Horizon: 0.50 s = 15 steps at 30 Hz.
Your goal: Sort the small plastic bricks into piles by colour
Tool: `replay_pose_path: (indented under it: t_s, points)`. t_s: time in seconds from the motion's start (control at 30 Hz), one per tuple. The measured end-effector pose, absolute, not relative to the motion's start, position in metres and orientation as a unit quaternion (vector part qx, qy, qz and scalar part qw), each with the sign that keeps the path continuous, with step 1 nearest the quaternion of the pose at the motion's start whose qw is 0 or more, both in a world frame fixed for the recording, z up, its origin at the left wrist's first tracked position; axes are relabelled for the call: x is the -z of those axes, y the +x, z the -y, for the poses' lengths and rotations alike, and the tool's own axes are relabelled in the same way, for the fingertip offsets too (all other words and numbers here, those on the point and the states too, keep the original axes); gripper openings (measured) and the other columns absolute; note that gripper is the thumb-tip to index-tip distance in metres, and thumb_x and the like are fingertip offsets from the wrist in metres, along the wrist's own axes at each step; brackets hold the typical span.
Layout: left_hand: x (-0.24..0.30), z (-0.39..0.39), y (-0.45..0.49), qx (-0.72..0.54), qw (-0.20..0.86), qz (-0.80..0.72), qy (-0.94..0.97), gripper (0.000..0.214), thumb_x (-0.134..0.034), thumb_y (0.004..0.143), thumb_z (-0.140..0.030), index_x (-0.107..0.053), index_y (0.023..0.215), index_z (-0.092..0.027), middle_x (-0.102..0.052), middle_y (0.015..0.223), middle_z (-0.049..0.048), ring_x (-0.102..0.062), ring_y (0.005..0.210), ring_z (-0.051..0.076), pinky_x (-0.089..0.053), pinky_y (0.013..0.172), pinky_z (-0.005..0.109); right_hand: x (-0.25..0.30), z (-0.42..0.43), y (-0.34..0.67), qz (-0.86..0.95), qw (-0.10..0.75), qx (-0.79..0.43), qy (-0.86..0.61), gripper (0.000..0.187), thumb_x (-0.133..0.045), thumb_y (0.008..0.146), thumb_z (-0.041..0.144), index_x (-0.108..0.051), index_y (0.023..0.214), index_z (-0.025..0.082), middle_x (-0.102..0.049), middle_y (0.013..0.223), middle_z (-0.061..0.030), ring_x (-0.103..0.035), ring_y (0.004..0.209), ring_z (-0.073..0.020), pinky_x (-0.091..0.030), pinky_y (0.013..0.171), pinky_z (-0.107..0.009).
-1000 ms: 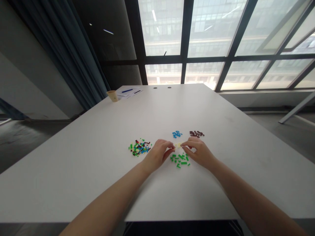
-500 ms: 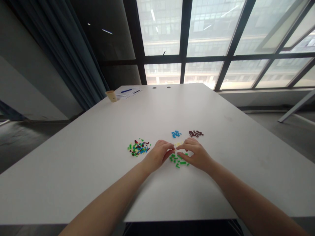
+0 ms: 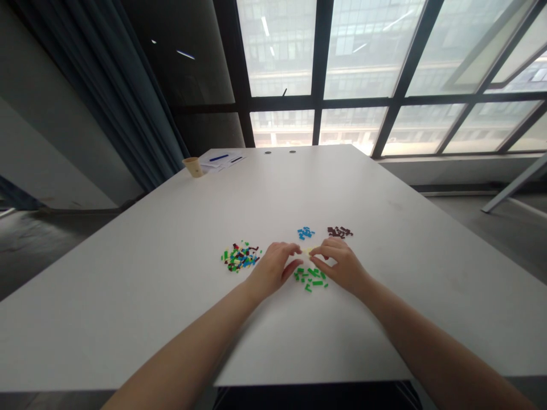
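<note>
Yellow pieces point(image 3: 306, 251) lie in a small cluster on the white bench point(image 3: 171, 285), between the fingertips of the two hands and partly hidden by them. The left hand point(image 3: 276, 266) comes in from the left, its thumb and fingers apart with a visible gap. The right hand point(image 3: 342, 263) reaches in from the other side, thumb and forefinger close together at the cluster's edge; whether they pinch a piece, I cannot tell.

Green pieces point(image 3: 317, 283) are scattered just on the near side of the yellow ones, between the wrists. Blue pieces point(image 3: 305, 232) sit beyond the yellow, and brown pieces point(image 3: 331, 230) lie to the right of the blue, just past the right hand. Left of the left hand is a pile point(image 3: 240, 257) of mixed colours.

At the far left corner a cup point(image 3: 194, 168) stands upright beside papers point(image 3: 211, 165), with a blue pen point(image 3: 219, 158) on them.
</note>
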<state>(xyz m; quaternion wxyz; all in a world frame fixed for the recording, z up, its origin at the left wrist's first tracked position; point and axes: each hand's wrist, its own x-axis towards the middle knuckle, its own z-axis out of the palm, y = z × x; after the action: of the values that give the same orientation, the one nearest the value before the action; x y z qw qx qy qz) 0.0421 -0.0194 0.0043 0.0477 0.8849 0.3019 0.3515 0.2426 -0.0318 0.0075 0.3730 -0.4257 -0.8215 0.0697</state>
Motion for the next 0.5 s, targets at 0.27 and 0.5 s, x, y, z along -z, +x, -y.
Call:
replay_pose_path:
  t_s: [0.27, 0.5]
  points:
    - [-0.021, -0.013, -0.019, -0.079, 0.013, -0.636, 0.767, 0.028, -0.048, 0.076, -0.034, -0.053, 0.097, -0.016, -0.053, 0.099, 0.0113, -0.051, 0.093, 0.025, -0.041, 0.075, 0.034, 0.017, 0.016, 0.259, 0.764, 0.23, -0.061, -0.6, 0.015, -0.054, 0.076, 0.028, -0.067, 0.073, 0.022, -0.059, 0.071, -0.002, -0.052, 0.067, -0.0136, -0.033, 0.065, -0.026]
    - [-0.031, -0.023, -0.06, 0.066, 0.201, -0.663, 0.718, 0.04, -0.061, 0.056, -0.047, -0.05, 0.079, -0.016, -0.058, 0.076, 0.0052, -0.057, 0.07, 0.021, -0.04, 0.056, 0.027, 0.015, 0.016, 0.259, 0.754, 0.242, -0.075, -0.606, 0.016, -0.052, 0.077, 0.03, -0.065, 0.075, 0.021, -0.062, 0.075, -0.0025, -0.052, 0.069, -0.0137, -0.034, 0.066, -0.025]
